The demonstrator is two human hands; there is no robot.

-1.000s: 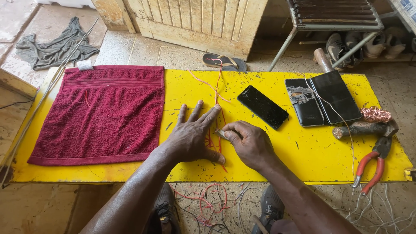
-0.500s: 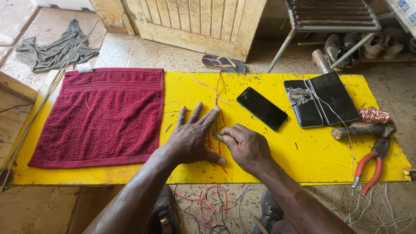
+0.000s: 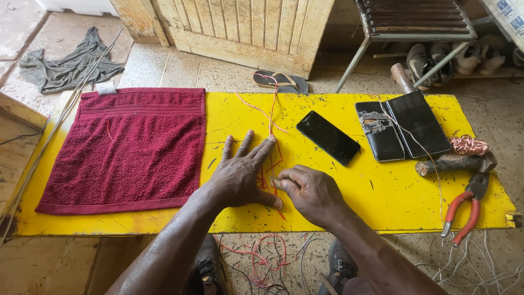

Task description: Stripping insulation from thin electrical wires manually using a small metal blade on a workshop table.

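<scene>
My left hand (image 3: 243, 175) lies flat with fingers spread on the yellow table (image 3: 234, 114), pressing down thin red wires (image 3: 271, 114) that run from under its fingers toward the table's far edge. My right hand (image 3: 305, 191) sits just right of it, fingers curled, pinching the red wires near my left thumb. The wire strands between the two hands are partly hidden by the fingers.
A dark red towel (image 3: 128, 147) covers the table's left part. A black phone (image 3: 327, 137), an open phone wallet case (image 3: 401, 131), a copper wire coil (image 3: 468, 145), a dark rod (image 3: 453, 163) and red-handled pliers (image 3: 464, 210) lie right. Loose wires litter the floor (image 3: 256, 262).
My right hand has shifted slightly toward the left hand's thumb along the wires. My left hand has stayed flat in the same place.
</scene>
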